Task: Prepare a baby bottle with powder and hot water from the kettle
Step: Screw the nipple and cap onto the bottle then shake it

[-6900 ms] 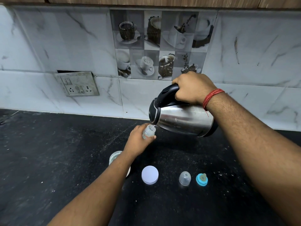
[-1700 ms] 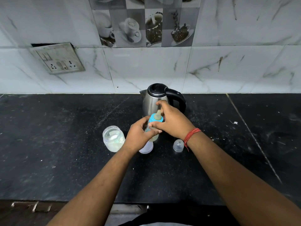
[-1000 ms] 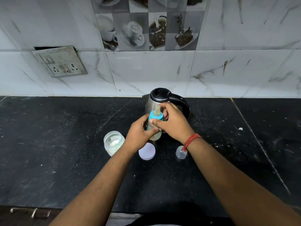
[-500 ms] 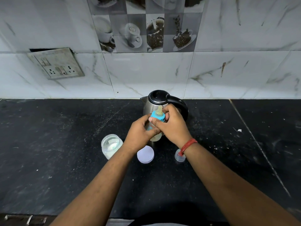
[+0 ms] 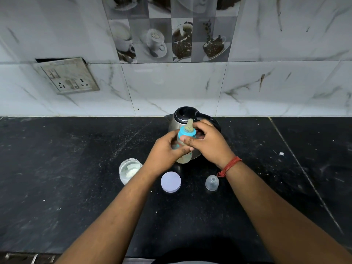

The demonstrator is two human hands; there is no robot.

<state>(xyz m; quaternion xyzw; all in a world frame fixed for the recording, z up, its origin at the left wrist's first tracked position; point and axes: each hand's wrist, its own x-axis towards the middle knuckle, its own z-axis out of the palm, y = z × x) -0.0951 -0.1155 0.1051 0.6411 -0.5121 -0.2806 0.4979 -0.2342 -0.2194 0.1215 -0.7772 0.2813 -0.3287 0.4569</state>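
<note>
Small clear baby bottle point(image 5: 184, 153) with cloudy liquid, held upright just above the black stone counter point(image 5: 76, 187), in front of the steel kettle with black lid and handle point(image 5: 183, 119). Left hand point(image 5: 165, 153) wrapped around the bottle's body, fingers curled tight. Right hand point(image 5: 208, 144) pinching the blue screw collar with beige teat point(image 5: 187, 131), thumb and fingers curled round the ring, probably mid-twist.

Risks from here:
- Cross-threaded or half-turned collar: leak of hot liquid on shaking.
- Squeeze too hard on the soft body: spurt through the teat.
- Slip of the left grip while twisting: bottle tipped onto the counter.
- Elbow or wrist sweep: open clear jar of white powder point(image 5: 129, 171), lilac round lid point(image 5: 170, 181) and clear domed cap point(image 5: 212, 183) all lying near, easily knocked.
- Knuckles close to the kettle wall: possible burn.
</note>
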